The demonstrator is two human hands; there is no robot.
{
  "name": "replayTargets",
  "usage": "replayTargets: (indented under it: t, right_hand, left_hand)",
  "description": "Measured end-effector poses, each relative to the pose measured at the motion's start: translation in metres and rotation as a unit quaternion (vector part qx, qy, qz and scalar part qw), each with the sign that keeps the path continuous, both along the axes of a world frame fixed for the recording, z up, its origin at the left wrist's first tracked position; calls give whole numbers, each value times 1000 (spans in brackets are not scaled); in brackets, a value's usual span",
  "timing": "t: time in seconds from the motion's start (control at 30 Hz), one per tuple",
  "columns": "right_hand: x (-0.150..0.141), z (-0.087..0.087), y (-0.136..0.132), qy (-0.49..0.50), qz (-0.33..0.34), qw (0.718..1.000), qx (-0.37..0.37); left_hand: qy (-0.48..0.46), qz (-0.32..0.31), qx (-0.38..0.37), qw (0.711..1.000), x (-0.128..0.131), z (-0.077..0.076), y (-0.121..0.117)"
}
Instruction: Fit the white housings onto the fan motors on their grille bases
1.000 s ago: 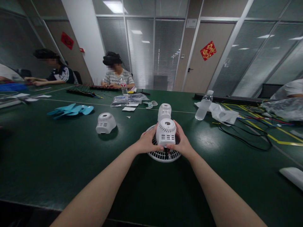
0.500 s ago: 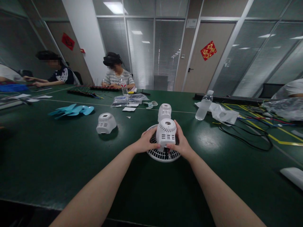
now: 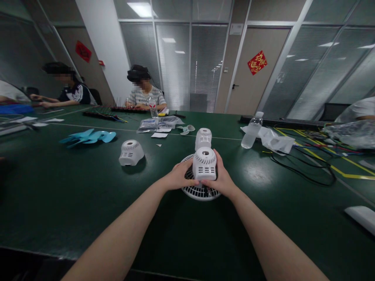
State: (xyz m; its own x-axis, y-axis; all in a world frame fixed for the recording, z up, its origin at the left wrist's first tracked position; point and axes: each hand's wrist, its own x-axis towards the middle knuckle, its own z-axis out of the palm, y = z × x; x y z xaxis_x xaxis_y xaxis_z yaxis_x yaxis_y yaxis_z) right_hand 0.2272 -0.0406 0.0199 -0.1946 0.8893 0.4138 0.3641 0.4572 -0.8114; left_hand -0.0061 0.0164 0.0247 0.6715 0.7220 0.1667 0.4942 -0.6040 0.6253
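Both forearms reach in from the near table edge, converging at center. Left hand (image 3: 179, 176) grips the white vented housing (image 3: 204, 166) from its left side, thumb along the lower front edge; right hand (image 3: 224, 177) mirrors it — fingers up the right side, thumb across the front bottom. Both are clamped on the housing, which sits upright over the round white grille (image 3: 202, 194) on the green table (image 3: 88, 210). Contact between housing and grille is hidden, can't tell if it's seated. Second housing (image 3: 203, 137) stands just behind, third housing (image 3: 131, 152) off to the left — blue fan blades (image 3: 89, 136) beyond it, farther left.
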Motion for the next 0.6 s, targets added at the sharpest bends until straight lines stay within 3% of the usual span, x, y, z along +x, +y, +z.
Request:
replayTargets:
  t: [0.37,0.6]
  right_hand:
    - [3,2,1,-3,8,999,-38]
    - [11,3,2,17,40,997,-58]
  left_hand:
    - [-71,50,-14,996,9,-4,-11]
    - [-155,14,-43,987,15,3,-15]
